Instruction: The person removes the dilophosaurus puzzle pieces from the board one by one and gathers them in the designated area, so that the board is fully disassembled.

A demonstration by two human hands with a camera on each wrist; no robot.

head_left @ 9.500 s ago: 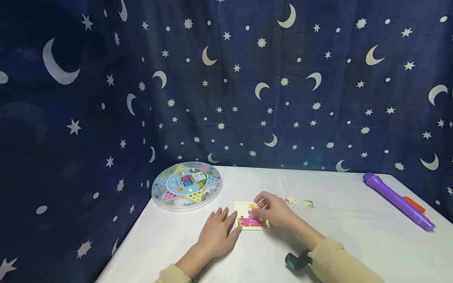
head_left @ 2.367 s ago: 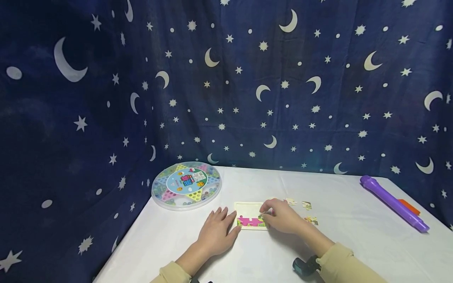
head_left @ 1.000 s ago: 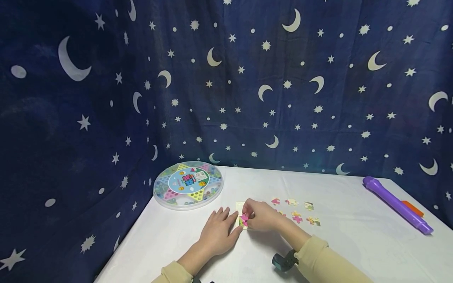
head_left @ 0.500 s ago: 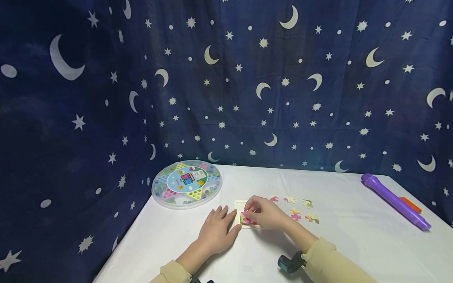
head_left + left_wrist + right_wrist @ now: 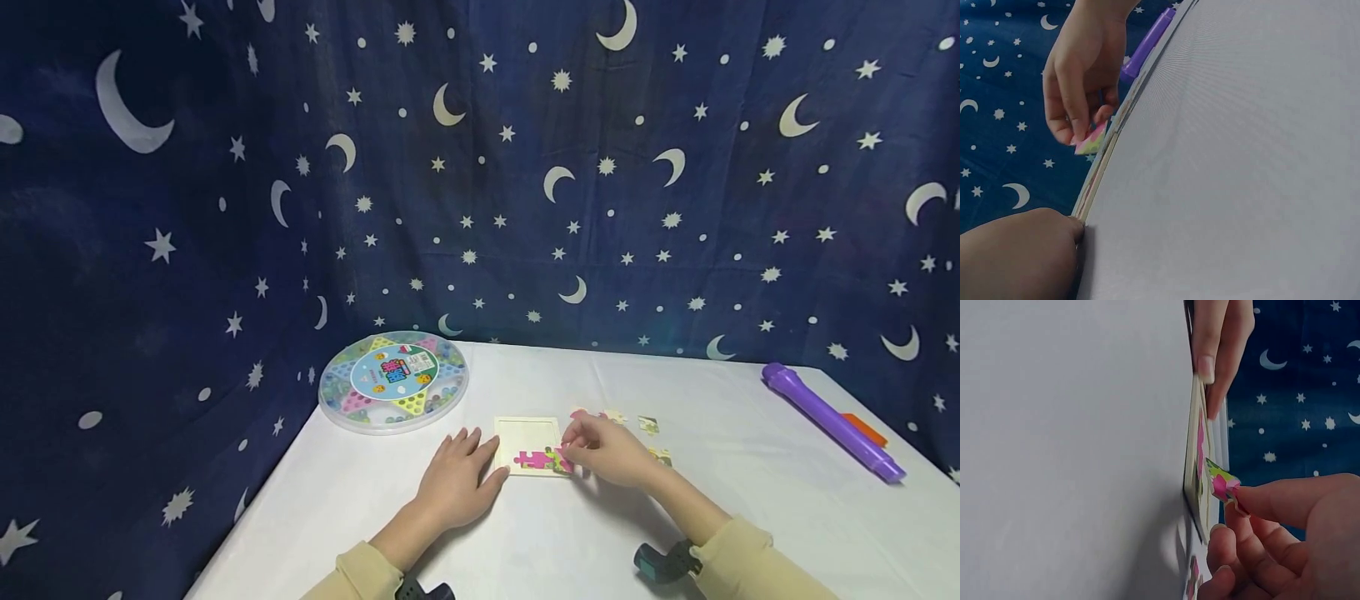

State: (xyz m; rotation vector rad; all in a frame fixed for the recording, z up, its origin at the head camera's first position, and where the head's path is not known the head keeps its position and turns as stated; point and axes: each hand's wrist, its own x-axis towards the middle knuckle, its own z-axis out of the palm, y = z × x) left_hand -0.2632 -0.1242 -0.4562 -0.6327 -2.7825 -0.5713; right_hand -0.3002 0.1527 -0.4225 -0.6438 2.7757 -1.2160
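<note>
My left hand (image 5: 456, 487) lies on the table with its fingers spread, touching the left edge of a small cream puzzle tray (image 5: 522, 431). Inside the tray, a pink puzzle piece (image 5: 535, 460) lies along the lower side, and the lower left corner shows bare wood. Above the tray's right edge, my right hand (image 5: 611, 452) pinches a pink and green puzzle piece (image 5: 1221, 484) between thumb and fingers. The right wrist view shows this piece tilted and raised off the tray. In the left wrist view the same piece (image 5: 1091, 142) hangs under the fingertips.
More loose puzzle pieces (image 5: 648, 425) lie beyond my right hand, partly hidden by it. A round Chinese checkers box (image 5: 393, 383) stands at the back left. On the right lie a purple stick (image 5: 832, 421) and an orange object (image 5: 864, 429).
My right hand has moved from the tray's left part to its right edge, carrying a piece out of the lower left corner. The left hand has stayed at the tray's left edge.
</note>
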